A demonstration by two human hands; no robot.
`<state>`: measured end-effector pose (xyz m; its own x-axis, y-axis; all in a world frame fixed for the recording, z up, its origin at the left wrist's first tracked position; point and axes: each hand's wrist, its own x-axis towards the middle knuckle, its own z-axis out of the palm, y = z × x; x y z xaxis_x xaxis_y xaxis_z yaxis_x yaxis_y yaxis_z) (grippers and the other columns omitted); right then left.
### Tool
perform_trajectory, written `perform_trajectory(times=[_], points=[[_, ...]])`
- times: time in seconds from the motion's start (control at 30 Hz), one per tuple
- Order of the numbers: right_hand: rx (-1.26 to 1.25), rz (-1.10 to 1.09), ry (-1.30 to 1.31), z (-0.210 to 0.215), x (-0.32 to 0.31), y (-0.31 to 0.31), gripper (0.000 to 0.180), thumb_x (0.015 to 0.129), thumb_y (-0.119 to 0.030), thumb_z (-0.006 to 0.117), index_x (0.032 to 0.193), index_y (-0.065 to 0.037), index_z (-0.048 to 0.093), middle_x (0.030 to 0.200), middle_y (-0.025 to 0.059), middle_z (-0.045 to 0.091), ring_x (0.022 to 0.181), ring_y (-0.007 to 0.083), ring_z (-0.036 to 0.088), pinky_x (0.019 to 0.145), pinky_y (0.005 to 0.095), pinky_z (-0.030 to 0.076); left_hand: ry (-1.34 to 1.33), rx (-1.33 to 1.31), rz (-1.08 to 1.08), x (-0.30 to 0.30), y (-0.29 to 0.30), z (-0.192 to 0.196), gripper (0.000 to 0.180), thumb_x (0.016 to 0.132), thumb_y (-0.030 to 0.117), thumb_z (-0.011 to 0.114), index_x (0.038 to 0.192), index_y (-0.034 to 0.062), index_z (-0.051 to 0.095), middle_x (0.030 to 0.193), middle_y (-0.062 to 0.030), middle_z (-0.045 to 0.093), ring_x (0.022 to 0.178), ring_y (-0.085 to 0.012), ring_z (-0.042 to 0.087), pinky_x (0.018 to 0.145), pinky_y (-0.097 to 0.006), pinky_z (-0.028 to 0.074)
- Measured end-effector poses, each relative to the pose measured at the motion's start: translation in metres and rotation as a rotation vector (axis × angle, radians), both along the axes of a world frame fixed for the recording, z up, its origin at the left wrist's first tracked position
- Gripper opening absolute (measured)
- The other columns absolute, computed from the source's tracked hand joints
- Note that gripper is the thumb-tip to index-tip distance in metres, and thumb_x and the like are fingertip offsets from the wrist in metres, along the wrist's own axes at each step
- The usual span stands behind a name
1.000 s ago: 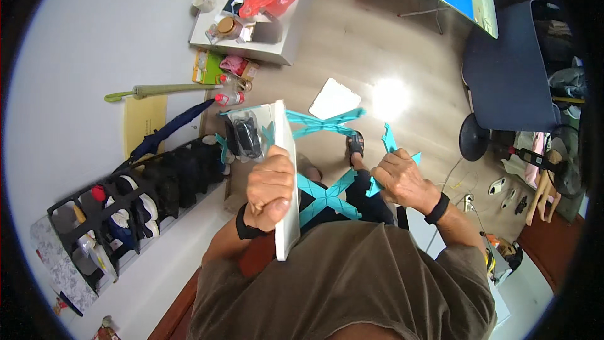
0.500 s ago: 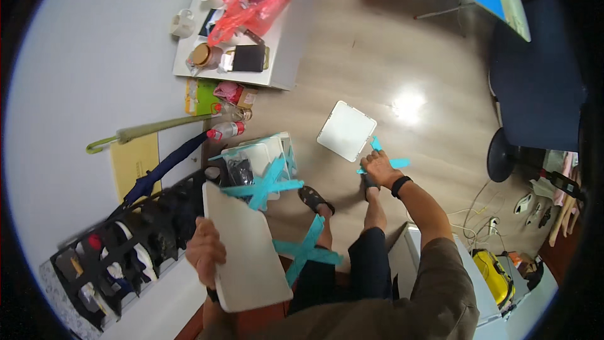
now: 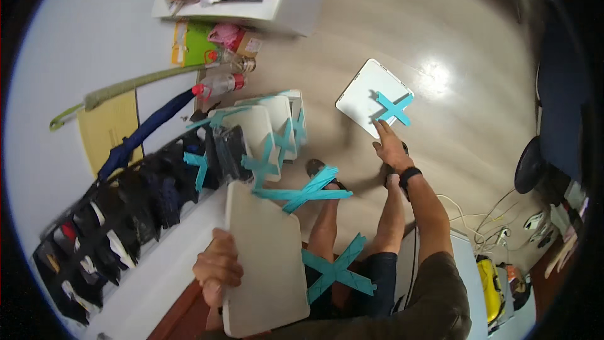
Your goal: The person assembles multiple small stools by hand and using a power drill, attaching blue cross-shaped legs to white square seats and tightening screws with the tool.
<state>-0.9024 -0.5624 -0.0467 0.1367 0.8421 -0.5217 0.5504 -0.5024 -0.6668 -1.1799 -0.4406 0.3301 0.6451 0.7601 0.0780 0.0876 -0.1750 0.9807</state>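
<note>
At the lower left, my left hand (image 3: 218, 263) is closed around the edge of a pale, rounded rectangular board (image 3: 267, 264). Two teal X-shaped pieces (image 3: 340, 272) stick out from the board's right side, in front of my legs. Farther off, a white square panel (image 3: 368, 91) lies on the floor. A teal cross (image 3: 394, 109) rests over the panel's right-hand corner. My right hand (image 3: 391, 146) reaches to the panel's near corner, fingers stretched out and holding nothing. Its fingertips are close to the cross; I cannot tell whether they touch it.
Several similar white panels (image 3: 279, 123) with teal crosses stand at left beside a black shoe rack (image 3: 145, 204). A blue umbrella (image 3: 148, 132) and plastic bottles (image 3: 220, 84) are by the wall. A white table (image 3: 296, 6) stands far left; cables (image 3: 484, 226) lie right.
My right hand has opened and drawn away from the teal cross, which now lies on the floor panel instead of beside it. My left hand still grips the board. The view has shifted.
</note>
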Motion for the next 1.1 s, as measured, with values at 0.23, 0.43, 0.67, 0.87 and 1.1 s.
perform_trajectory(times=[0.23, 0.43, 0.67, 0.87, 1.1], points=[[0.353, -0.189, 0.559, 0.254, 0.029, 0.031, 0.043, 0.084, -0.008, 0.057, 0.125, -0.001, 0.048, 0.116, 0.0175, 0.058, 0.102, 0.0271, 0.059, 0.085, 0.0360, 0.048, -0.039, -0.050, 0.039, 0.034, -0.025, 0.039, 0.030, 0.066, 0.022, 0.051, 0.045, 0.0047, 0.040, 0.048, -0.0053, 0.042, 0.052, -0.0220, 0.040, 0.065, -0.039, 0.033], [0.147, 0.630, 0.254, 0.383, -0.009, 0.062, 0.033, 0.084, -0.022, 0.059, 0.108, 0.000, 0.055, 0.101, 0.0247, 0.060, 0.092, 0.0394, 0.058, 0.078, 0.0476, 0.046, -0.160, -0.002, -0.235, 0.081, -0.052, 0.088, 0.031, 0.072, 0.022, 0.048, 0.047, 0.0074, 0.038, 0.048, -0.0037, 0.040, 0.053, -0.0220, 0.042, 0.065, -0.038, 0.034], [0.049, 0.599, 0.137, 0.397, -0.014, 0.021, 0.035, 0.091, -0.035, 0.048, 0.097, -0.001, 0.056, 0.074, 0.0231, 0.062, 0.076, 0.0421, 0.060, 0.067, 0.0526, 0.044, -0.168, 0.026, 0.020, 0.095, -0.073, 0.110, 0.031, 0.084, 0.024, 0.045, 0.065, 0.0033, 0.057, 0.071, -0.0077, 0.061, 0.072, -0.0224, 0.055, 0.074, -0.037, 0.041], [0.117, 0.557, 0.135, 0.434, 0.003, 0.012, 0.033, 0.090, -0.030, 0.050, 0.102, 0.001, 0.056, 0.077, 0.0233, 0.062, 0.077, 0.0411, 0.061, 0.070, 0.0511, 0.045, 0.088, -0.315, 0.100, 0.114, -0.057, 0.044, 0.036, 0.091, 0.032, 0.043, 0.096, 0.0009, 0.061, 0.094, -0.0097, 0.063, 0.090, -0.0238, 0.059, 0.083, -0.033, 0.044], [-0.027, 0.494, 0.029, 0.445, 0.017, 0.006, 0.026, 0.082, -0.019, 0.057, 0.097, 0.003, 0.060, 0.085, 0.0230, 0.063, 0.081, 0.0367, 0.062, 0.071, 0.0470, 0.047, 0.111, -0.330, -0.029, 0.126, -0.080, 0.028, 0.053, 0.095, 0.046, 0.034, 0.099, -0.0011, 0.057, 0.091, -0.0087, 0.056, 0.086, -0.0171, 0.055, 0.078, -0.029, 0.043]])
